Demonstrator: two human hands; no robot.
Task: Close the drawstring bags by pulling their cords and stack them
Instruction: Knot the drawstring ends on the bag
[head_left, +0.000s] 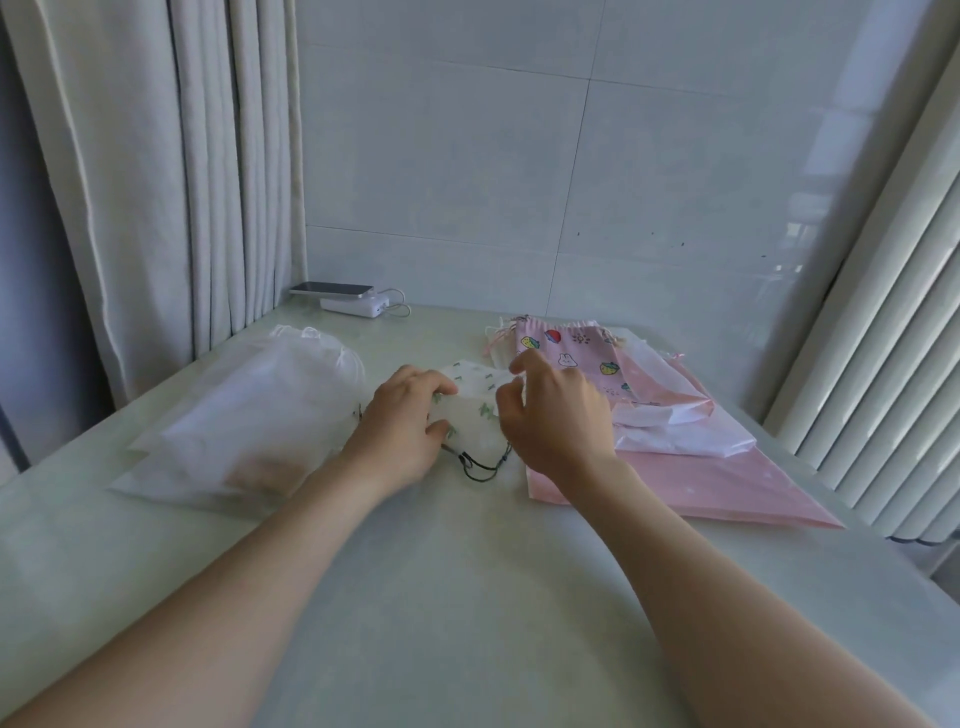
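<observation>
A small white bag with green prints lies at the table's middle, its dark cord looped at the near edge. My left hand holds the bag's left side, fingers curled over it. My right hand hovers at the bag's right side with fingers loosely curled; whether it touches the bag is unclear. A translucent white bag pile lies to the left. To the right lies a pile with a pink cartoon-print bag, a white bag and a large pink bag.
The pale green table runs toward me. A phone on a white power bank sits at the back left corner. Curtains hang on the left, a ribbed radiator stands on the right, and a tiled wall is behind.
</observation>
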